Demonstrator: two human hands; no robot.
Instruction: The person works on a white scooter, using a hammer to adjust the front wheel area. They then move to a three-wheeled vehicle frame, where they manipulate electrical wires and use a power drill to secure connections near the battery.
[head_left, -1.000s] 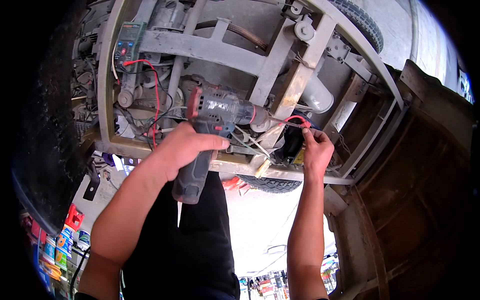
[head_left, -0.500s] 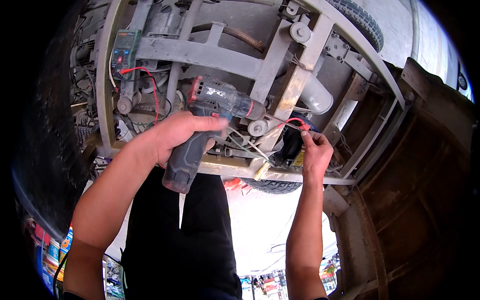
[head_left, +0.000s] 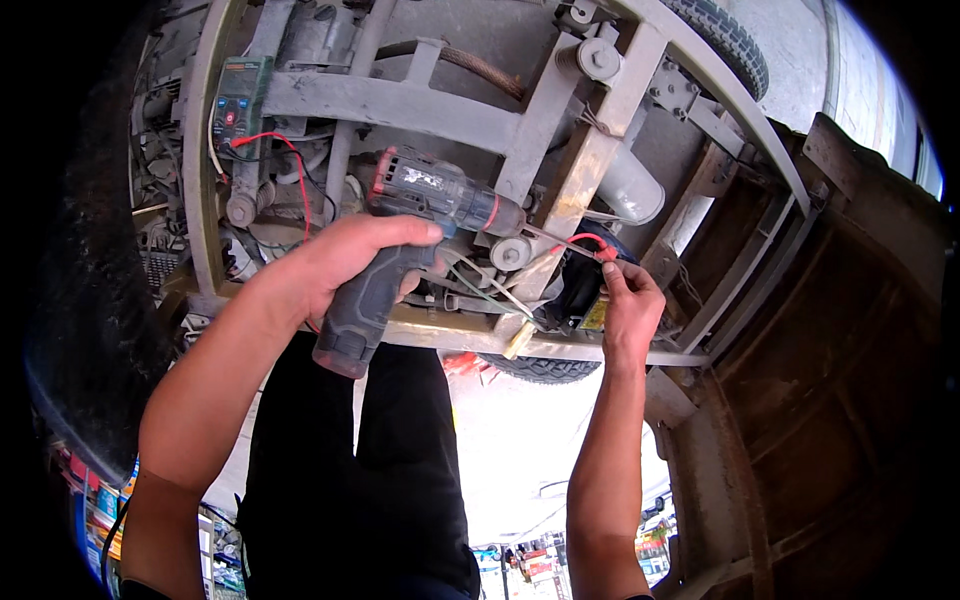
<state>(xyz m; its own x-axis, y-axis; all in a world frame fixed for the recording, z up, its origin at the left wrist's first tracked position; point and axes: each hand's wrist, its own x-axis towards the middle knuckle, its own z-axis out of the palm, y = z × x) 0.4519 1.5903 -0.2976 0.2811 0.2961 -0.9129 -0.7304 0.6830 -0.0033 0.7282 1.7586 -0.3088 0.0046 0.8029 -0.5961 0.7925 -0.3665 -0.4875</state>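
My left hand [head_left: 350, 262] is wrapped round the grip of a black cordless drill [head_left: 430, 190] with red trim, its thumb lying along the near side of the body. From the chuck a long thin bit [head_left: 548, 237] points right, toward a red cable terminal [head_left: 605, 254]. My right hand [head_left: 634, 300] pinches that terminal with thumb and fingertips, close by the bit's tip. Whether the tip sits on a screw there is too small to tell. Just below the terminal lies a black battery [head_left: 578, 290] with a yellow label, partly covered by the frame and my fingers.
A metal vehicle frame [head_left: 390, 108] surrounds the work. A green multimeter [head_left: 238, 105] rests on it at the left, with a red lead [head_left: 300, 175] running down. Loose wires [head_left: 500, 290] hang under the drill. A rusty panel [head_left: 820, 380] stands at the right; a tyre [head_left: 545, 368] shows below.
The drill and my left hand have shifted slightly left and up in the picture, along with the frame and multimeter. My right hand keeps its pinch on the terminal.
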